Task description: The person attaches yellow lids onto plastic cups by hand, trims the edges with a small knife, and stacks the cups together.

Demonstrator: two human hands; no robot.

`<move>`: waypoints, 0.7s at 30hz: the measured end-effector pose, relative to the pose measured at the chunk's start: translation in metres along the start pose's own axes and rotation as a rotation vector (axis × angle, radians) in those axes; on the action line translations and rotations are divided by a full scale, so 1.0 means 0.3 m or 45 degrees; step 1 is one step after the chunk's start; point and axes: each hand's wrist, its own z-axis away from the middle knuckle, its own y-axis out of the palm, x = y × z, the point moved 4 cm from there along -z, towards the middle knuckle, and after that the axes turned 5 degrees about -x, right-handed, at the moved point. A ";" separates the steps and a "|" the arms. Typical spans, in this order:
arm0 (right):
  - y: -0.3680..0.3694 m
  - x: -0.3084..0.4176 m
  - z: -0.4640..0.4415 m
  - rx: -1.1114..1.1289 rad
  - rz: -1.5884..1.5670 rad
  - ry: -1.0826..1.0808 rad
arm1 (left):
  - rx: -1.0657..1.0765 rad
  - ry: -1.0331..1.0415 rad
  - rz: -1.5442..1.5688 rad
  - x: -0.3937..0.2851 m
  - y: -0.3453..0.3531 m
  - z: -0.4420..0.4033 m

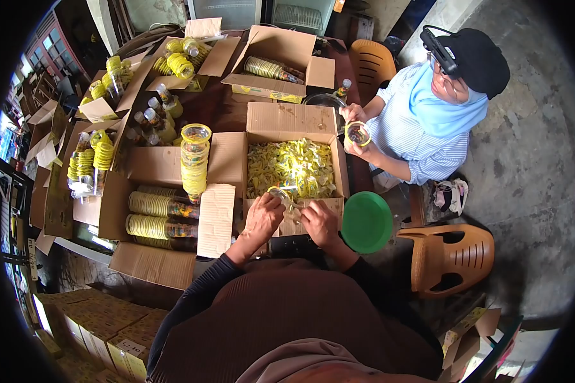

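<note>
My left hand (264, 217) is closed around a clear plastic cup (280, 192) with a yellow rim, tilted over the near side of an open carton (292, 117). Close beside the cup is my right hand (319, 221), its fingers drawn together; what they pinch, if anything, is too small to make out. Many small yellow-and-clear sachets (291, 167) fill the carton just beyond my hands. To the left of it rises a tall stack of yellow-rimmed cups (195, 163). A round green plastic basin (367, 222) lies right of my right hand.
At left, an open box (116, 198) holds rows of stacked cups (163, 226). Behind are bottles (163, 115) and another carton (278, 45) with cups. A co-worker (421, 121) at right holds a yellow-rimmed cup (358, 133). An orange chair (450, 258) stands at lower right.
</note>
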 end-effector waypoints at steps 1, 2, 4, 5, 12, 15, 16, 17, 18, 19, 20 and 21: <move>0.011 -0.006 0.002 0.001 -0.002 -0.004 | -0.002 -0.003 -0.002 0.005 0.002 0.002; 0.026 -0.038 0.008 -0.006 -0.227 0.260 | -0.058 -0.038 0.060 0.013 -0.004 0.005; 0.070 -0.107 0.030 -0.047 -0.658 0.573 | -0.118 -0.132 0.186 0.036 -0.001 0.017; 0.088 -0.138 0.040 -0.047 -0.660 0.572 | -0.117 -0.133 0.184 0.047 0.010 0.025; 0.159 -0.271 0.132 0.127 -0.670 0.856 | -0.221 -0.303 0.402 0.089 -0.005 0.036; 0.185 -0.289 0.154 0.169 -0.432 0.762 | -0.289 -0.307 0.421 0.098 -0.013 0.037; 0.189 -0.286 0.151 0.133 -0.412 0.739 | -0.272 -0.338 0.461 0.108 0.000 0.044; 0.190 -0.283 0.150 0.097 -0.392 0.715 | -0.269 -0.338 0.462 0.116 0.011 0.050; 0.202 -0.288 0.154 0.096 -0.392 0.717 | -0.271 -0.391 0.598 0.132 0.027 0.057; 0.213 -0.296 0.158 0.104 -0.330 0.739 | -0.273 -0.444 0.733 0.147 0.046 0.066; 0.223 -0.304 0.162 0.112 -0.268 0.761 | -0.235 -0.675 1.194 0.169 0.086 0.089; 0.228 -0.306 0.162 0.111 -0.269 0.763 | -0.233 -0.675 1.194 0.168 0.082 0.090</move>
